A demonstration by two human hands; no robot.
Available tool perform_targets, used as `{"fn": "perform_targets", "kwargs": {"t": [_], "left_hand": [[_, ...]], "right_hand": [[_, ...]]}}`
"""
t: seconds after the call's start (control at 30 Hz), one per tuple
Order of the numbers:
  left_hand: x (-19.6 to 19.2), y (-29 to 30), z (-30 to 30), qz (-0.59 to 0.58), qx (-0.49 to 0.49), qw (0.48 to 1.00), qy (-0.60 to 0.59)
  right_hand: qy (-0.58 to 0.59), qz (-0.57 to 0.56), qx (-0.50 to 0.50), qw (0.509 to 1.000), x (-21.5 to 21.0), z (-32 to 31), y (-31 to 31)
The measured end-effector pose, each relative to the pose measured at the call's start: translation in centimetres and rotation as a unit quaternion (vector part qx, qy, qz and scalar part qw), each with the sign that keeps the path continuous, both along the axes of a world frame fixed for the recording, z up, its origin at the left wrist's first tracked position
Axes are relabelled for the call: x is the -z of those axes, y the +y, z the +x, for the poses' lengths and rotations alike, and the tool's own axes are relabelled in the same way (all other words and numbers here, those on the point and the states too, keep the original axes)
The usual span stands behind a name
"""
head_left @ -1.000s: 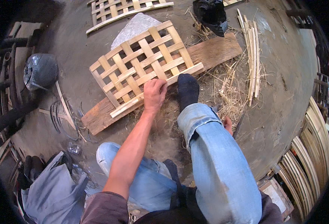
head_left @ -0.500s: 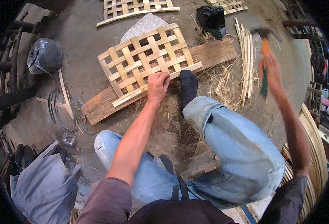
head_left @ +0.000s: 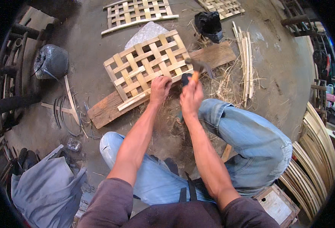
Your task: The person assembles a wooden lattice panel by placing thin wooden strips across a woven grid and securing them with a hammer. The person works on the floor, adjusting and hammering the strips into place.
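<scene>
We see the main risk in how close the hammer (head_left: pixel 201 67) hangs to flesh: its head is above the plank (head_left: pixel 219 56), just beside the black-socked foot (head_left: pixel 186 79) and near the left hand (head_left: pixel 160 89). A blow that strays a little, from a loose grip or a hurried aim, could catch our toes or fingers. We also judge that a hard stroke might split the thin edge strip (head_left: pixel 134 100), or make the woven panel (head_left: pixel 158 60) skid, since the panel lies slantwise across the plank and overhangs it on the far side, near the pale stone (head_left: pixel 146 33).

As for our hands, the left is bent with its fingers drawn together, pinching at the edge strip over the plank's near side; whether a small piece also sits between the fingertips, we cannot tell. The right hand (head_left: pixel 191 98) is wrapped around the hammer's orange handle, nearer us than the plank, slightly blurred. Loose shavings (head_left: pixel 223 83) lie along the plank's near side, toward its right end, and could let the foot slip if they worked beneath it.
</scene>
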State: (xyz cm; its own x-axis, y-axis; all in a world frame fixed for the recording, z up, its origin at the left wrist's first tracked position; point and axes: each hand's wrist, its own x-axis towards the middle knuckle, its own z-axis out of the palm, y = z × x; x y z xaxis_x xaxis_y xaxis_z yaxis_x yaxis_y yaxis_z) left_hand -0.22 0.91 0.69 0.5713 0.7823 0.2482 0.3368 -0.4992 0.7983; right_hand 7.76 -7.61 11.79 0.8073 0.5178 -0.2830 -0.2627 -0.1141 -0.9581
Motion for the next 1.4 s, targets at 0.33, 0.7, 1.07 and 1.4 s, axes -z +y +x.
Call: {"fn": "perform_targets", "kwargs": {"t": [0.33,0.7,1.07,1.4], "left_hand": [[0.1,0.1,0.1,-0.029,-0.026,0.999,-0.014],[0.5,0.2,-0.1,-0.005,-0.029,1.0,-0.007],[0.1,0.0,0.2,-0.066,-0.058,0.995,-0.036],[-0.1,0.1,0.1,-0.078,-0.052,0.995,-0.023]], "right_hand": [[-0.03,-0.01,0.013,0.999,3.5,0.1,-4.9],[-0.055,-0.026,0.006,0.998,4.4,0.0,-4.6],[-0.136,-0.057,0.024,0.989,6.2,0.4,-5.0],[-0.118,-0.047,0.022,0.992,5.4,0.1,-5.0]]}}
